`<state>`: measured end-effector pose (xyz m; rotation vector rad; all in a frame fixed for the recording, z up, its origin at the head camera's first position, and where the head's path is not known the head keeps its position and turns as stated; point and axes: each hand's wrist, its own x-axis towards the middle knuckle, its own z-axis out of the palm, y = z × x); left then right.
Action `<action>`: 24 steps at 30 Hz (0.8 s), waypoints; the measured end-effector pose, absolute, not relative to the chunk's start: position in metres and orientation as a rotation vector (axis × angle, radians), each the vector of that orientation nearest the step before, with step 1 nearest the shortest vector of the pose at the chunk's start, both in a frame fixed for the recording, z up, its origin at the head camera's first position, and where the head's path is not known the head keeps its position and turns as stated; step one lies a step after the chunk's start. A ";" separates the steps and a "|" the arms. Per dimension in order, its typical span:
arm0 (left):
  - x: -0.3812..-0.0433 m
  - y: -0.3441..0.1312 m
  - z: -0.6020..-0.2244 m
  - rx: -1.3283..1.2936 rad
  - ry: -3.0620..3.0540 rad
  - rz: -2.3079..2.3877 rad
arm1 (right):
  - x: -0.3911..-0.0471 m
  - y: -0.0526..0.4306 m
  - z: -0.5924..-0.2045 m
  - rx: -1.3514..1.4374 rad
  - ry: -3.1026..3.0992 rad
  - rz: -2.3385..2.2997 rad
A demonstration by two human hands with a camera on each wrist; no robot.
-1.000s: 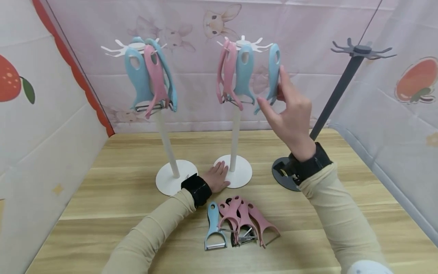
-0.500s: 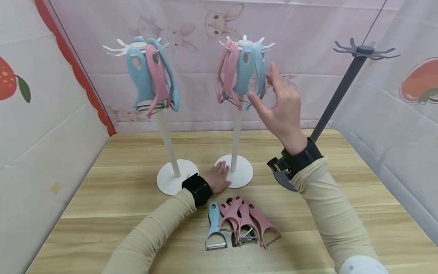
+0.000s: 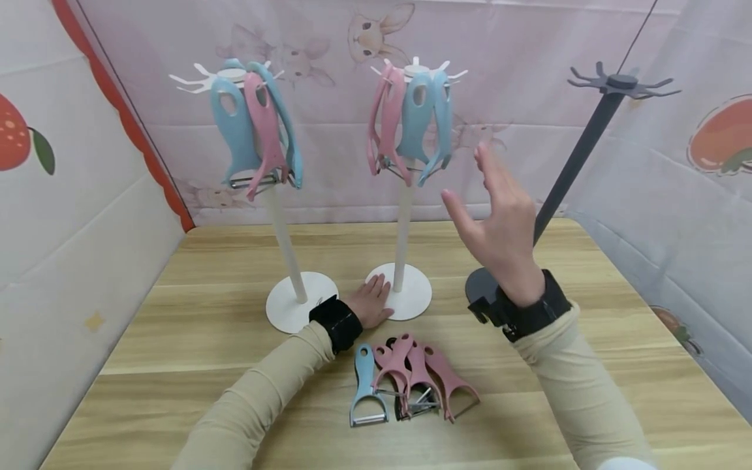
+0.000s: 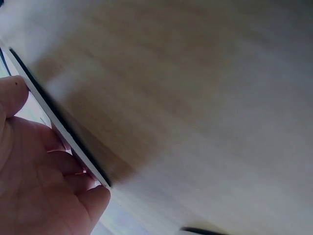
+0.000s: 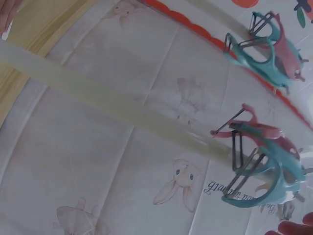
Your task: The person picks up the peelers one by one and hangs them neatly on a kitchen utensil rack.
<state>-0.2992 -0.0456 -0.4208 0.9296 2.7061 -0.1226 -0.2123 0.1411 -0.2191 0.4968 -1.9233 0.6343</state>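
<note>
Loose blue Y-peeler (image 3: pixel 364 375): on the wood-grain tabletop (image 3: pixel 176 339), nearer the wearer than the left hand; holed handle pointing away, blade toward the wearer, long axis near to far.
Loose pink peelers (image 3: pixel 443 372): heaped to its right, nearer the wearer than both hands; handles fanned away, blades toward the wearer, outermost one slanting; count uncertain through overlap.
Left hand (image 3: pixel 370 305): fingers laid out on the round base of the middle white stand (image 3: pixel 403 241), clamped on nothing.
Right hand (image 3: pixel 502 225): raised, thumb and fingers apart, holding nothing.
Outer hung blue peeler (image 3: pixel 442 117): on the middle white stand, to the left of the right hand, not touching it; long axis near vertical, holed handle uppermost, blade end down.
Change: right hand drawn back from this peeler, which hangs unaided; its hanging looks complete.
Companions: another blue peeler (image 3: pixel 414 127) and two pink ones (image 3: pixel 392 117), same stand, farther left of the right hand.
Left white stand (image 3: pixel 282 241): left of the left hand; blue and pink peelers hung, blades down.
Dark grey stand (image 3: pixel 578 163): behind the right hand and to its right.
Backdrop (image 3: pixel 517 52): rabbit-print cloth, beyond both hands.
</note>
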 end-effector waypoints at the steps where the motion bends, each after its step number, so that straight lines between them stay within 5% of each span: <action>1: -0.300 -0.045 -0.421 0.927 2.706 -0.124 | -0.208 0.142 -0.222 0.498 -1.938 0.629; 24: -0.301 -0.045 -0.422 0.907 2.698 -0.151 | -0.154 0.149 -0.362 0.571 -3.132 0.432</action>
